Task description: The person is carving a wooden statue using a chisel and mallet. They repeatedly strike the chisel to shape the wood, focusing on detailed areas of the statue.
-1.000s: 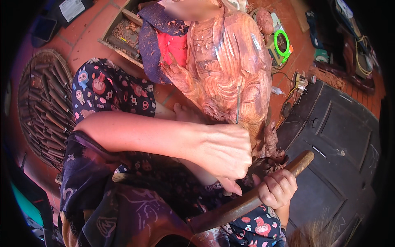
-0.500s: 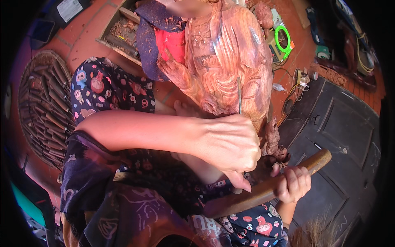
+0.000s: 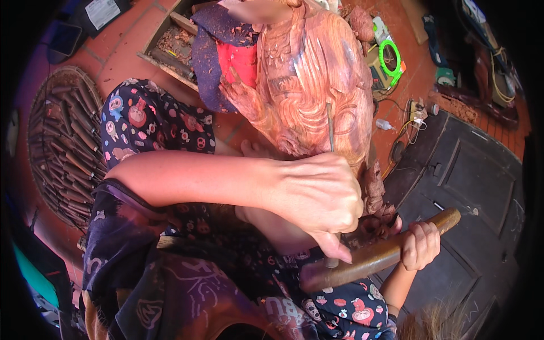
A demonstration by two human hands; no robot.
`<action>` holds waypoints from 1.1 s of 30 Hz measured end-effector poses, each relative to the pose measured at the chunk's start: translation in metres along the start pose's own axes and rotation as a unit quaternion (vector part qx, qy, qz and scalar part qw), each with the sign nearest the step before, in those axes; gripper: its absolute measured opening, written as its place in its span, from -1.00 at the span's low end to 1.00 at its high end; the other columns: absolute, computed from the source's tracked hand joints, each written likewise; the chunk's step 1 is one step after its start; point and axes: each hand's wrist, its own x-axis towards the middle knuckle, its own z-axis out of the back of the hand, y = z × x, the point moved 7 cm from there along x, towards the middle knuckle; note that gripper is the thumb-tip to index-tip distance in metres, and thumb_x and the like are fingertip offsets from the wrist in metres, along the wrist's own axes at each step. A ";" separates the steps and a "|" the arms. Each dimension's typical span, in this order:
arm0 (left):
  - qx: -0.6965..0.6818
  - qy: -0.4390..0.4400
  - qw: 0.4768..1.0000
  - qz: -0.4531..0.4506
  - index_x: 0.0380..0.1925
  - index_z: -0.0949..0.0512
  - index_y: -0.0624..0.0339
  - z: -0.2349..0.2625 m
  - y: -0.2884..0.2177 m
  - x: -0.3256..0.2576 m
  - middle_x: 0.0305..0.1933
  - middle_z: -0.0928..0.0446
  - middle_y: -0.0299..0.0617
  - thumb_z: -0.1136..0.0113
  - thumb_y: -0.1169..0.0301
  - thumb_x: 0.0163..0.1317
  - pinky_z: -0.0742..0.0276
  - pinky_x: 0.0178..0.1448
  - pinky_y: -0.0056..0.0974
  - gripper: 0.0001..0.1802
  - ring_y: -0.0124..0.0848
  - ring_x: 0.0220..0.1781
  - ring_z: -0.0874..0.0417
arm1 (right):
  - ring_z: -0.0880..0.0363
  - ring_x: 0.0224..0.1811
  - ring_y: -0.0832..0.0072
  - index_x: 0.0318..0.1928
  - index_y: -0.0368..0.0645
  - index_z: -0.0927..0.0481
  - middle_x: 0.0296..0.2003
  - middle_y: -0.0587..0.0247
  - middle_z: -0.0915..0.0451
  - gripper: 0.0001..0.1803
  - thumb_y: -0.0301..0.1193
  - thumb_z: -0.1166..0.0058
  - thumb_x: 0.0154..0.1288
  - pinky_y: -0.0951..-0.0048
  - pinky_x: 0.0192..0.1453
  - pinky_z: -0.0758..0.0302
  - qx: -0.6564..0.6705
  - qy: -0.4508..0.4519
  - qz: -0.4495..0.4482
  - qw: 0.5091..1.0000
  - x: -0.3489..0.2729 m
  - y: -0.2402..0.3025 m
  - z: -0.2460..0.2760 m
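My left hand (image 3: 320, 190) is closed around a carving chisel (image 3: 330, 126). Its thin metal blade reaches up to a carved wooden figure (image 3: 317, 68), with the tip on the folds of the robe. The butt of the chisel's handle shows below my thumb. My right hand (image 3: 420, 246) grips a thick wooden club (image 3: 374, 259) near its upper right end. The club lies slantwise, its lower left end close beside the chisel's butt; I cannot tell whether they touch. My fist hides most of the chisel's handle.
A round basket (image 3: 41, 93) at the left holds several chisels. Behind my knee stands a wooden tray (image 3: 164, 62) with shavings. Past the figure are a bright green ring (image 3: 398, 63), a small bottle (image 3: 384, 124) and cords. A dark panelled board (image 3: 476, 170) lies at the right.
The club and my right hand have shifted a little to the right, and the club's lower left end has risen. My left hand with the chisel has moved only slightly.
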 end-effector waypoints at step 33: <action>-0.008 -0.014 1.000 -0.001 -0.76 -0.48 0.14 0.000 0.008 0.001 -0.61 -0.44 -0.28 -0.29 -0.15 0.05 -0.49 -0.48 -0.16 -0.42 -0.27 -0.47 -0.61 | -0.57 -0.53 0.24 -0.37 -0.23 -0.40 -0.52 0.12 -0.55 -0.64 -0.45 -0.44 0.14 0.23 -0.45 -0.54 -0.009 -0.024 -0.006 1.000 -0.005 -0.016 -0.008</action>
